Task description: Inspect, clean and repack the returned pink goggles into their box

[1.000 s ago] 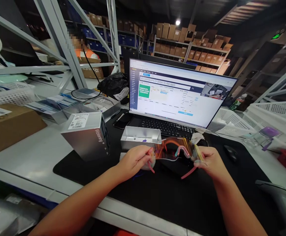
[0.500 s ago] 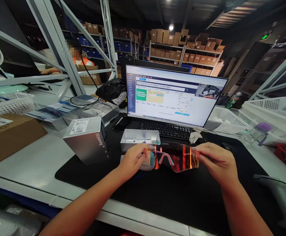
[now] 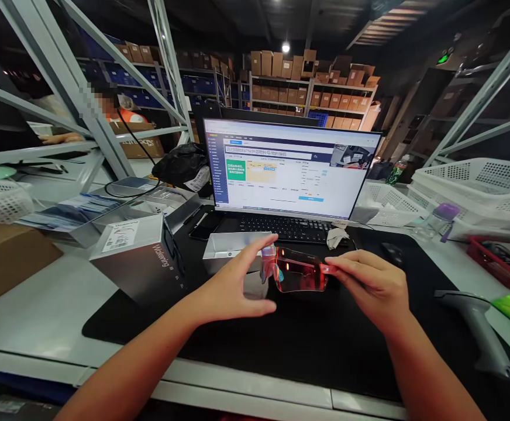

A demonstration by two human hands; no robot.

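A pair of sunglasses (image 3: pixel 302 272) with a wide reddish, see-through lens is held above the black desk mat (image 3: pixel 255 351). My right hand (image 3: pixel 371 286) pinches it at its right end, by the hinge or temple. Beside its other end, my left hand (image 3: pixel 237 286) is open, thumb and fingers spread apart around the lens edge; whether it touches the lens I cannot tell. Behind my left hand stands an open silver-white box (image 3: pixel 224 242), partly covered by the hand. Left of that, a grey carton marked "Wakening" (image 3: pixel 134 257) stands on the mat's edge.
A monitor (image 3: pixel 281 169) and keyboard (image 3: pixel 290 228) stand behind my hands. A barcode scanner (image 3: pixel 478 330) and a mouse (image 3: pixel 393 253) lie right, near white baskets (image 3: pixel 492 181). A brown carton (image 3: pixel 13 263) sits far left. Another person (image 3: pixel 123 114) is beyond the metal frame.
My left hand has let go of the sunglasses and opened. The right hand has turned them, so the lens now faces at an angle. The view has shifted slightly right.
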